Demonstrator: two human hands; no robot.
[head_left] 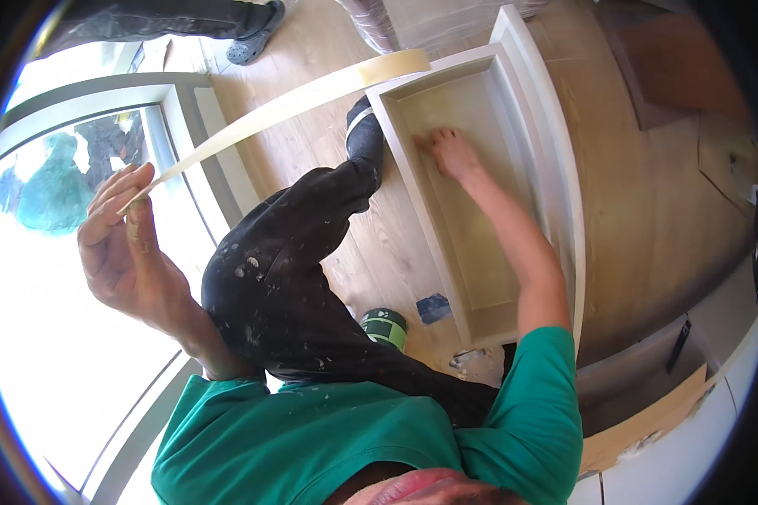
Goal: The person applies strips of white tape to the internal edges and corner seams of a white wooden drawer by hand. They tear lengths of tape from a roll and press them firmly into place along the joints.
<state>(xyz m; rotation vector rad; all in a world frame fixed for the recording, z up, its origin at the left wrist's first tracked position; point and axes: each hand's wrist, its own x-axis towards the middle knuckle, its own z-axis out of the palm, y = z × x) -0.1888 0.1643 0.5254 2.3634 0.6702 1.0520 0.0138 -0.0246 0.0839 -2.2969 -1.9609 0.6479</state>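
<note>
My left hand is raised at the left, its thumb and fingers pinching one end of a pale yellow strip of tape. The strip stretches in the air to the far left corner of a beige drawer-like box. That shallow open box lies to the right of my bent leg. My right hand reaches into it, fingers bent with the thumb apart, low by the left inner wall near the far end. Nothing shows in that hand, though its fingertips are partly hidden.
Below the box's left side stands a green and black tub, beside a dark flat patch on the wood floor. At the far left another person's shoe shows. A bright glazed frame borders the left; an open cabinet is at lower right.
</note>
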